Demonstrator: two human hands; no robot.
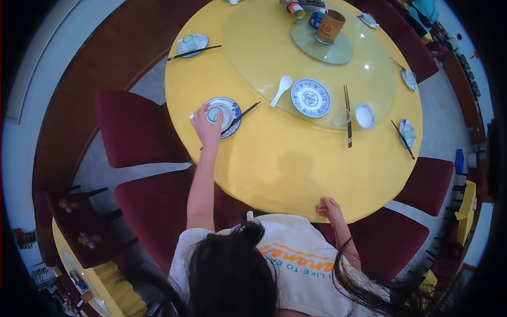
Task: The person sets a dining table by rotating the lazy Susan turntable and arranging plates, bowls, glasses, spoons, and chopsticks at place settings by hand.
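My left hand [206, 127] is closed around a small glass cup [214, 113] over a blue-and-white place setting. Under the cup are a small bowl [227, 112] and a patterned plate [232, 103]; whether the cup touches the bowl I cannot tell. Black chopsticks [246, 111] lie slanted across the plate's right side, partly behind my wrist. My right hand [330, 208] rests at the table's near edge with its fingers loosely curled and nothing visible in them.
On the yellow round table [274, 169], a glass turntable [253, 58] carries a brown cup-shaped holder [330, 27]. Near its front edge lie a white spoon [282, 90], a patterned plate [311, 98], chopsticks [348, 119] and a small bowl [365, 116]. Dark red chairs [134, 129] surround the table.
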